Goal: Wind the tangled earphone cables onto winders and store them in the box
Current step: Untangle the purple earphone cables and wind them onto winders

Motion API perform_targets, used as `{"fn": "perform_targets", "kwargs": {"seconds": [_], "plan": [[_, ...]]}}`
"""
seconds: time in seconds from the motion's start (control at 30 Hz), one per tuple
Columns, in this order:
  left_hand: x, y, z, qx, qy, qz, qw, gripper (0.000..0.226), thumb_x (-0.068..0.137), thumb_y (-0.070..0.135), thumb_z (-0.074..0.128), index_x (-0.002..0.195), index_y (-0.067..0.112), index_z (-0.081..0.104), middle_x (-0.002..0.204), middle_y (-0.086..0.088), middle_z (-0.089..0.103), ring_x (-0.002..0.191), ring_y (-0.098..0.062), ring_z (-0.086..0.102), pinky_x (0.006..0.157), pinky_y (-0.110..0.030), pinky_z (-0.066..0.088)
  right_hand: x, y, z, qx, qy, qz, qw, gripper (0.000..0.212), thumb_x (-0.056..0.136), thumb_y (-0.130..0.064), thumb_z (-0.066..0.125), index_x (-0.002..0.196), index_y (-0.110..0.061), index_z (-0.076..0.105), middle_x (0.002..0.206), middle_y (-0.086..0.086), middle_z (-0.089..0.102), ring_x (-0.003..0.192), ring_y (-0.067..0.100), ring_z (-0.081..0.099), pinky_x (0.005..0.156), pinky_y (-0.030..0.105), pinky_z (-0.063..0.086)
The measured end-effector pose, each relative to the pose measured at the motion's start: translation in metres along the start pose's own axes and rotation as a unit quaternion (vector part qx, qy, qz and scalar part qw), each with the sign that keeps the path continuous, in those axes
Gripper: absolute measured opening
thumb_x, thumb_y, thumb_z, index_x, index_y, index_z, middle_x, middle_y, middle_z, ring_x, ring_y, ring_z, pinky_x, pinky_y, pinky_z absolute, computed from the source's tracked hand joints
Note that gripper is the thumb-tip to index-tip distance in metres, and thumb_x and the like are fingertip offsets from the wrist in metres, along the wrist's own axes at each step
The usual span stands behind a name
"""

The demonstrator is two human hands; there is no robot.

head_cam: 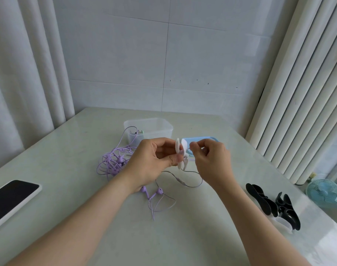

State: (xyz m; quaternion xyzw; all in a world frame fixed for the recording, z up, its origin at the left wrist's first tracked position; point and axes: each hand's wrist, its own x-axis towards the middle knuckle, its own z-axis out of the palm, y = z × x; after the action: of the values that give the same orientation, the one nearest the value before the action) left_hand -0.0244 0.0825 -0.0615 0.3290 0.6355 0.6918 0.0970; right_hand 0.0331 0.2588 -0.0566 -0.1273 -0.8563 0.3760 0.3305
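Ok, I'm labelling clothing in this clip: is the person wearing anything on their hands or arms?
Nothing shows. The left hand and right hand are bare, without gloves, and no rings show on the visible fingers. Both wrists lack a watch or bracelet, and both forearms are uncovered to the frame's edge, no sleeve in view.

Your left hand (154,160) covers the middle of the white winder (177,144), and your right hand (211,158) hides the end of the cable (182,182) it pinches and most of the blue lid (200,140) (only its far edge shows). The phone (12,198) runs off the left edge; what lies in the box (160,131) is too small to tell.
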Motion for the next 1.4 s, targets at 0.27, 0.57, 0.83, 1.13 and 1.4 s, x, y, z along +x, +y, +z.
{"fn": "perform_targets", "kwargs": {"seconds": [0.27, 0.57, 0.83, 1.13, 1.4], "plan": [[0.006, -0.001, -0.004, -0.072, 0.072, -0.012, 0.995, 0.019, 0.095, 0.009, 0.073, 0.112, 0.003, 0.074, 0.107, -0.014, 0.079, 0.104, -0.031, 0.076, 0.092, -0.041, 0.062, -0.007, 0.001, 0.009, -0.095, -0.143, -0.018, 0.985, 0.030, 0.095, -0.018, 0.051, 0.070, -0.030, 0.061, 0.051, -0.009, 0.051, 0.057, 0.017, 0.046, 0.058, 0.033, 0.037], [0.010, -0.012, -0.007, -0.056, 0.148, -0.035, 0.987, 0.019, 0.102, 0.012, 0.067, 0.116, -0.002, 0.066, 0.106, -0.019, 0.076, 0.101, -0.032, 0.075, 0.086, -0.042, 0.064, -0.021, -0.022, -0.003, -0.002, -0.241, -0.092, 0.966, 0.030, 0.100, -0.023, 0.059, 0.075, -0.019, 0.075, 0.045, -0.010, 0.045, 0.045, 0.008, 0.037, 0.050, 0.020, 0.030], [0.008, -0.013, -0.021, 0.169, 0.053, 0.011, 0.984, 0.015, 0.099, 0.027, 0.072, 0.114, 0.024, 0.075, 0.105, 0.004, 0.078, 0.104, -0.011, 0.072, 0.100, -0.039, 0.056, -0.015, -0.029, -0.010, 0.239, -0.086, -0.015, 0.967, 0.033, 0.109, -0.023, 0.050, 0.084, -0.008, 0.066, 0.061, -0.004, 0.041, 0.056, 0.012, 0.035, 0.054, 0.027, 0.030], [0.004, -0.009, -0.011, 0.186, -0.040, 0.003, 0.982, 0.022, 0.093, 0.014, 0.079, 0.114, 0.021, 0.077, 0.105, 0.010, 0.079, 0.104, -0.010, 0.074, 0.102, -0.036, 0.056, -0.009, -0.023, -0.011, 0.163, 0.033, -0.026, 0.986, 0.026, 0.109, -0.020, 0.049, 0.093, -0.012, 0.067, 0.062, -0.011, 0.050, 0.054, 0.006, 0.040, 0.052, 0.016, 0.034], [-0.001, 0.002, -0.006, 0.013, -0.023, -0.001, 1.000, 0.020, 0.092, 0.001, 0.074, 0.111, 0.005, 0.074, 0.107, -0.012, 0.080, 0.105, -0.024, 0.076, 0.095, -0.030, 0.059, 0.005, 0.016, -0.003, -0.103, 0.013, 0.017, 0.995, 0.025, 0.105, -0.030, 0.057, 0.088, -0.024, 0.074, 0.059, -0.007, 0.059, 0.056, 0.011, 0.053, 0.051, 0.023, 0.035]]}}
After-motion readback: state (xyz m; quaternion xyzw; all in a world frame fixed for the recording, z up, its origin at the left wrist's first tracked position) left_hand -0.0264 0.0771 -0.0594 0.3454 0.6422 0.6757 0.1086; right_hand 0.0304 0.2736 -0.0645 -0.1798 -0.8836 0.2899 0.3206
